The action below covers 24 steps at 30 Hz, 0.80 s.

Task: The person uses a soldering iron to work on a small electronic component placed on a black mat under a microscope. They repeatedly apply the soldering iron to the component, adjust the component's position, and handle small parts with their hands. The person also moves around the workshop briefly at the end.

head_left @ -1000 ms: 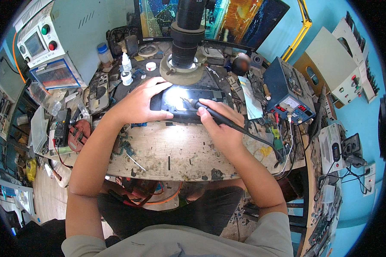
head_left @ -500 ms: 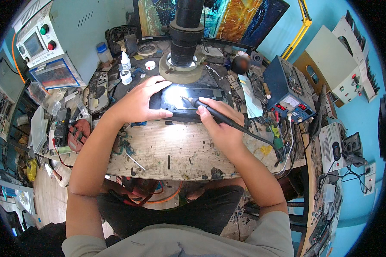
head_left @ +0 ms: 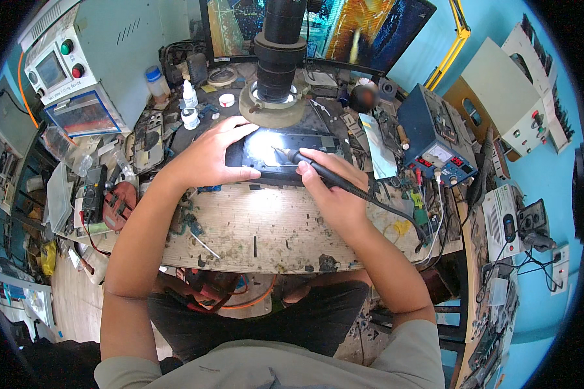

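A flat, dark rectangular device (head_left: 321, 141) lies under the black microscope tube (head_left: 276, 74), its left half washed out by bright light. My left hand (head_left: 204, 157) grips the device's left end, thumb along the near edge and fingers reaching to the far edge. In my right hand (head_left: 337, 191) is a soldering iron (head_left: 296, 156) with a black handle, pinched between thumb and fingers. Its tip points left into the lit area; glare hides whether it touches the surface. The iron's black cord (head_left: 396, 209) trails off to the right.
A monitor (head_left: 376, 32) behind the microscope shows a magnified picture. A blue power supply (head_left: 438, 136) stands at right, near a yellow lamp arm (head_left: 454, 48). On the left are small white bottles (head_left: 189, 94), a multimeter (head_left: 94, 192) and a white machine (head_left: 104, 71). Scraps litter the wooden bench (head_left: 259, 227).
Both hands hold nearly the same place. On the monitor a bright, pale pointed shape now shows in the right half, where it was not visible before.
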Each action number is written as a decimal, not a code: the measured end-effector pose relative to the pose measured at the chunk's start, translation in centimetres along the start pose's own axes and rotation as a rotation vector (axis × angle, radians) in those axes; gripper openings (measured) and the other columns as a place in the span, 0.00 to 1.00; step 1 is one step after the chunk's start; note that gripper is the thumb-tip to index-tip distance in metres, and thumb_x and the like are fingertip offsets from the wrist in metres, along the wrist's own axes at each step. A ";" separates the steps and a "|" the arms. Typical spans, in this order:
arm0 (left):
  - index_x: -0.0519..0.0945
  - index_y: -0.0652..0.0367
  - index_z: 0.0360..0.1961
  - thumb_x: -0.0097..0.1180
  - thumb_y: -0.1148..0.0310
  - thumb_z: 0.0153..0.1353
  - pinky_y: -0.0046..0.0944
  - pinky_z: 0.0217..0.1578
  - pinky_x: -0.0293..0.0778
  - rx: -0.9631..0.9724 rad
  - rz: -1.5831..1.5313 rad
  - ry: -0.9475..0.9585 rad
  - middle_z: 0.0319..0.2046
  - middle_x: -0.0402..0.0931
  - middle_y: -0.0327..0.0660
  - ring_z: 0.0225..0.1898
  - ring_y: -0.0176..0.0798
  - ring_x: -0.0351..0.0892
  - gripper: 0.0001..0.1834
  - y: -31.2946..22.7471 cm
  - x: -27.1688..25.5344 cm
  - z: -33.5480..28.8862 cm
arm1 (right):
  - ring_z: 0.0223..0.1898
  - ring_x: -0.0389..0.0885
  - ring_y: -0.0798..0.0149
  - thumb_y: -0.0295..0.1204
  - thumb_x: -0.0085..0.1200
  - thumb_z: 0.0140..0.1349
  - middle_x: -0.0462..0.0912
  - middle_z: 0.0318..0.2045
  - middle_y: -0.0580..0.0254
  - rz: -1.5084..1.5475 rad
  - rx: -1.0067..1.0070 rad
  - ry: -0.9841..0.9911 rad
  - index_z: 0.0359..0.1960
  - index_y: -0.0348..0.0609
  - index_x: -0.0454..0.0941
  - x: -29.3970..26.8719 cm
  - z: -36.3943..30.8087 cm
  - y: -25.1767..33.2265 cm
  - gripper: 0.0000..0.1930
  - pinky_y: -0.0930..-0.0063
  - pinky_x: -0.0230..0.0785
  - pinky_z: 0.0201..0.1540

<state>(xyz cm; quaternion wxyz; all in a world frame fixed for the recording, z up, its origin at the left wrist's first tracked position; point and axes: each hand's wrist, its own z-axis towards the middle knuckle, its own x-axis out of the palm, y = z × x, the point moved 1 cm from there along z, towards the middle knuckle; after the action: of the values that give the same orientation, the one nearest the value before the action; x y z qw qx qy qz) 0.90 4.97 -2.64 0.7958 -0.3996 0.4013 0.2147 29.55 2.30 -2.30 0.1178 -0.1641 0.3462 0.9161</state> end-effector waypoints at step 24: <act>0.76 0.62 0.76 0.84 0.55 0.49 0.54 0.78 0.62 -0.046 -0.083 0.055 0.79 0.67 0.56 0.79 0.59 0.66 0.53 -0.4 -0.4 0.0 | 0.36 0.89 0.66 0.20 0.70 0.68 0.92 0.37 0.53 0.243 0.060 -0.108 0.51 0.32 0.89 -0.6 -1.0 -1.6 0.11 0.73 0.80 0.41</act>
<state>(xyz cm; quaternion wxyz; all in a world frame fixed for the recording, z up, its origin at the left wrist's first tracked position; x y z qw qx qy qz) 0.92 4.74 -2.14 0.7834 -0.4397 0.4010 0.1794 30.87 2.78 -3.74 0.0292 -0.0680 0.3839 0.9204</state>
